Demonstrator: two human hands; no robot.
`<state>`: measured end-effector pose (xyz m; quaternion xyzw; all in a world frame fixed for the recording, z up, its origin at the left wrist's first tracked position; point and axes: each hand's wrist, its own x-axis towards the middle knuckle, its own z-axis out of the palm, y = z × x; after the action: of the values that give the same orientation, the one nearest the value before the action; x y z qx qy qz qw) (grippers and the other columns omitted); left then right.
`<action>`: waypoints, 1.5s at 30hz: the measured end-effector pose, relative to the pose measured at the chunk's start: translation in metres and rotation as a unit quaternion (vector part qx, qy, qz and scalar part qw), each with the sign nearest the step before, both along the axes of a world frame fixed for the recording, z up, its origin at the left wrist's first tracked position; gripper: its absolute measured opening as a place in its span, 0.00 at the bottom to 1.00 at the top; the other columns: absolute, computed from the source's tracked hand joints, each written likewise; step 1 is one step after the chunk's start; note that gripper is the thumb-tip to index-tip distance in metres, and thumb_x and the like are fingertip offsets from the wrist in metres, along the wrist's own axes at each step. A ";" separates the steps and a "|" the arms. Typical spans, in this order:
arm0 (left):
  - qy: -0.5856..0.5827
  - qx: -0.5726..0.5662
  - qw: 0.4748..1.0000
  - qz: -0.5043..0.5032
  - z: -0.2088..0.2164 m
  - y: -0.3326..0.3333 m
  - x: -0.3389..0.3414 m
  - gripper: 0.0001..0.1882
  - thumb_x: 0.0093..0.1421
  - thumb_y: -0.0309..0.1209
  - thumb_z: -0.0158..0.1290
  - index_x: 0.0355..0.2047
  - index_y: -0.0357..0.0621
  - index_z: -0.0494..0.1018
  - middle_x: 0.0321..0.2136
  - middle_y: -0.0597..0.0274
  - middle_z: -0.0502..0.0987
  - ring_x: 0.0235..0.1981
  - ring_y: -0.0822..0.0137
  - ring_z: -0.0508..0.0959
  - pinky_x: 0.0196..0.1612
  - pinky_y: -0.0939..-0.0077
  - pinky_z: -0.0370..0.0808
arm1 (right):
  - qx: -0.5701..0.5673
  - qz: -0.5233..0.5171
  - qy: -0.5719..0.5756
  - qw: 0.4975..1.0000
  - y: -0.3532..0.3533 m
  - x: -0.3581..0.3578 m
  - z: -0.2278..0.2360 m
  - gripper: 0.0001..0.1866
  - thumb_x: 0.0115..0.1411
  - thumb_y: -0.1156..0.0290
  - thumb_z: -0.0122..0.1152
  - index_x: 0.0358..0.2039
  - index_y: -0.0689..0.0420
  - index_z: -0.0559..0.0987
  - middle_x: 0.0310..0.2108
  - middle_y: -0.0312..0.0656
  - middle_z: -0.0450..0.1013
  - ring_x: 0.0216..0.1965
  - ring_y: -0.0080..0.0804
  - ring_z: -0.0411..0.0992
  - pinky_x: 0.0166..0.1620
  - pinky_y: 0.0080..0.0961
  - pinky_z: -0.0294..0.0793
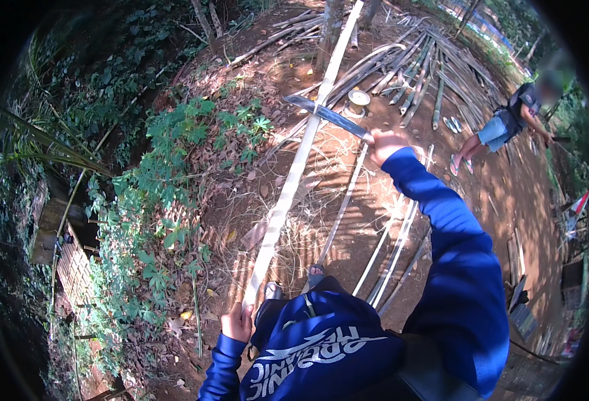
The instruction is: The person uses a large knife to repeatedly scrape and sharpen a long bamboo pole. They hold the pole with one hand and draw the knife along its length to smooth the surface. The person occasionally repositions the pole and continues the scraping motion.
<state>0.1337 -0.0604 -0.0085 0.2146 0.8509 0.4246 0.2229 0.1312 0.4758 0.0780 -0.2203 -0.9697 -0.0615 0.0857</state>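
My left hand (pixel 236 323) is closed around the near end of a long, pale split-bamboo strip (pixel 286 194). The strip slants up and away from my left side toward the tree trunks. Held out ahead, my right hand (pixel 386 145) grips the handle of a machete (pixel 331 117), its fingers wrapped round it. The dark blade points left and crosses the strip on its far half. Whether the edge bites into the bamboo cannot be made out. Thin curly shavings (pixel 308 220) litter the soil beneath the strip.
More pale strips (pixel 391 250) lie to the right of my feet. A pile of bamboo poles (pixel 421 70) spreads out at the back, near a round whitish container (pixel 358 100). Leafy plants (pixel 154 160) border the left. Another person (pixel 501 127) stands at the far right.
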 end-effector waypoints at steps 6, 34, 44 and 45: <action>0.023 -0.029 0.999 0.013 -0.047 -0.039 0.022 0.16 0.64 0.36 0.51 0.23 0.39 0.67 0.10 0.61 0.69 0.12 0.73 0.70 0.16 0.74 0.64 | -0.052 0.329 -0.186 0.925 -0.104 0.009 0.013 0.12 0.50 0.64 0.55 0.36 0.49 0.69 0.16 0.37 0.70 0.20 0.37 0.73 0.30 0.53 0.67; 0.054 -0.149 0.987 0.021 -0.079 -0.139 0.036 0.25 0.46 0.45 0.68 0.29 0.36 0.73 0.15 0.52 0.74 0.18 0.65 0.77 0.22 0.68 0.71 | 0.032 -0.086 -0.021 0.996 0.018 -0.043 0.074 0.13 0.52 0.62 0.55 0.37 0.51 0.72 0.27 0.52 0.76 0.33 0.54 0.75 0.37 0.48 0.75; -0.025 -0.243 0.967 0.073 -0.202 -0.191 0.072 0.16 0.49 0.37 0.61 0.33 0.40 0.74 0.25 0.44 0.78 0.29 0.45 0.80 0.31 0.58 0.75 | 0.031 -0.085 0.044 0.995 -0.096 0.012 0.042 0.12 0.50 0.64 0.55 0.37 0.46 0.76 0.27 0.49 0.76 0.30 0.51 0.75 0.33 0.47 0.74; -0.022 -0.193 0.977 0.091 -0.212 -0.193 0.070 0.16 0.49 0.36 0.62 0.34 0.40 0.74 0.26 0.45 0.78 0.30 0.46 0.80 0.32 0.58 0.76 | 0.032 -0.074 0.055 0.995 -0.104 0.016 0.043 0.12 0.49 0.66 0.55 0.36 0.47 0.76 0.25 0.48 0.75 0.29 0.51 0.75 0.32 0.45 0.74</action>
<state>0.2039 -0.2531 -0.2204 0.0797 0.9276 0.2757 0.2391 0.1476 0.3717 0.1210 -0.2916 -0.9422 -0.0864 0.1409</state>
